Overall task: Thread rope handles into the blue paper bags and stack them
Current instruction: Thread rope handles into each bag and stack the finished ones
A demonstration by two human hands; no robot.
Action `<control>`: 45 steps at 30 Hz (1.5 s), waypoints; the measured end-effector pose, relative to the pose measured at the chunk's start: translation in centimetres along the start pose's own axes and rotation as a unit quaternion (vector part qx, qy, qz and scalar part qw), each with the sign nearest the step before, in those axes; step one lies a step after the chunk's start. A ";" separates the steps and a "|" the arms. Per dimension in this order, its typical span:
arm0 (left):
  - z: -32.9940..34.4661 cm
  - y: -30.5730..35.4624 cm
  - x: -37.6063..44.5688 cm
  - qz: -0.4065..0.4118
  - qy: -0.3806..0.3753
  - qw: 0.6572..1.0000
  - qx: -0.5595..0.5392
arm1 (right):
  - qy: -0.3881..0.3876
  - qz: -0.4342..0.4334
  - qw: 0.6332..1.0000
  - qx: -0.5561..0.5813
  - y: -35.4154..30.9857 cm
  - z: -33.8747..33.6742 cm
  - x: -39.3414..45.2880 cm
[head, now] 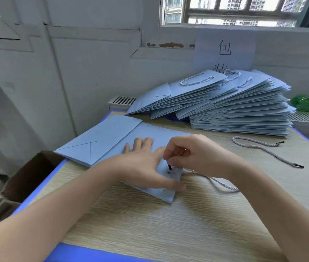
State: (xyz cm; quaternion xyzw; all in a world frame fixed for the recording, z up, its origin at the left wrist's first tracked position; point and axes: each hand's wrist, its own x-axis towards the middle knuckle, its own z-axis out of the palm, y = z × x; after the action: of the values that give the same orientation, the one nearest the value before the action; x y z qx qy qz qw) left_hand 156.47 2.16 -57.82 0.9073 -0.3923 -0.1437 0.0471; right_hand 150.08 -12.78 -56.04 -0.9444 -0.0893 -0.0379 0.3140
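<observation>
Head view, left hand point(142, 163) spread flat on blue bag point(112, 137), right hand point(191, 154) pinching black rope tip point(169, 166) above hole, spare rope handle point(263, 148) at right, stacked bags point(235, 106) upper right, cardboard box point(28, 174) lower left.

both bare forearms reach forward and converge, the left hand point(142, 163) lying flat with palm down, fingers straight and spread, thumb stretched toward the right, while the right hand point(185, 154) hovers beside it, fingertips pinched downward.

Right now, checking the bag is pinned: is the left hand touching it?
Touching: the head view shows the left hand pressed flat on the blue bag.
</observation>
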 end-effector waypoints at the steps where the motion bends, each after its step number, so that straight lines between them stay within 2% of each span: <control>1: 0.0 0.0 0.1 0.001 0.005 1.000 -0.004 | 0.005 -0.001 1.000 -0.001 -0.1 0.2 0.1; 13: -0.3 -0.3 0.4 0.002 0.012 0.999 -0.043 | -0.003 -0.008 0.999 0.047 0.1 1.0 0.5; 24: -1.9 -0.3 0.2 0.005 0.031 0.995 -0.098 | -0.062 -0.029 0.995 -0.077 -0.2 -0.1 0.0; 26: -2.4 -0.5 -0.1 0.002 0.036 0.993 -0.111 | -0.036 -0.047 0.994 -0.093 -0.2 -0.3 0.0; 28: -2.9 -0.6 -0.4 0.007 0.044 0.989 -0.144 | 0.027 -0.070 0.993 -0.090 -0.2 -0.4 -0.1; 30: -3.2 -0.8 -0.7 0.018 0.058 0.984 -0.169 | 0.098 -0.057 0.992 -0.058 -0.4 -0.9 -0.4; 32: -3.2 -0.9 -0.8 0.027 0.068 0.982 -0.175 | 0.136 -0.029 0.990 -0.024 -0.7 -1.5 -0.6; 34: -3.2 -1.1 -0.7 0.033 0.076 0.980 -0.183 | 0.103 0.012 0.994 -0.017 -1.1 -1.8 -0.8; 36: -3.2 -1.3 -0.6 0.031 0.083 0.977 -0.195 | 0.021 0.047 0.999 -0.017 -1.4 -1.4 -0.9; 38: -3.2 -1.4 -0.6 0.030 0.086 0.975 -0.201 | -0.027 0.072 0.997 0.013 -1.4 -0.4 -0.7; 41: -3.0 -1.3 -0.6 0.024 0.077 0.981 -0.179 | -0.021 0.100 0.993 0.064 -1.0 0.8 -0.1; 45: -2.6 -1.6 -0.2 0.015 0.066 0.994 -0.088 | -0.022 0.122 0.992 0.018 -0.5 -0.2 -0.1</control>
State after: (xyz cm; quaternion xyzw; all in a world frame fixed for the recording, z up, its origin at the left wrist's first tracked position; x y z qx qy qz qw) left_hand 158.25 3.32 -55.59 0.9010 -0.3878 -0.1171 0.1549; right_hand 149.87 -12.52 -55.54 -0.9431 0.0188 0.0233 0.3311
